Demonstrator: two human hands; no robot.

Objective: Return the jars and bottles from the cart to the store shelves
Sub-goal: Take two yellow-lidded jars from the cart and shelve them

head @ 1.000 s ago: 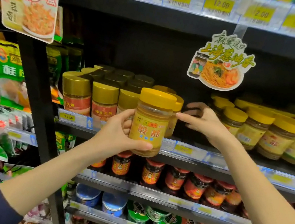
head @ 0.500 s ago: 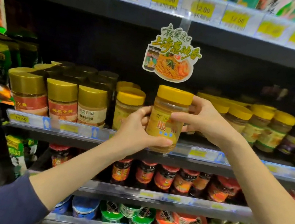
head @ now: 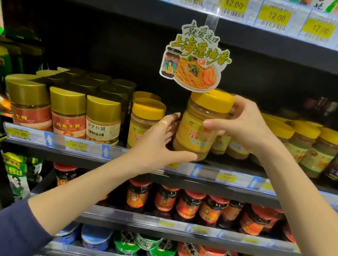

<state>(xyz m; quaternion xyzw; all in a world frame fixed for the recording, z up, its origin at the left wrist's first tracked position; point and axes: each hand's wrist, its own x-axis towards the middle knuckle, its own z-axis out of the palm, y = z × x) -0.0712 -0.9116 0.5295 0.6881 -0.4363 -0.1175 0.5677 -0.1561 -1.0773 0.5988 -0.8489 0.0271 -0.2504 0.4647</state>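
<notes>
Since a moment ago the yellow-lid jar (head: 195, 137) has gone further in and now stands upright at the front of the middle shelf (head: 89, 162), between a lone jar (head: 145, 121) on its left and a row of jars (head: 305, 143) on its right. The right hand (head: 245, 127) grips it near the lid, thumb across the front. The left hand (head: 158, 142) has let go a bit, with fingers nearly straight beside the jar and its thumb at the bottom
</notes>
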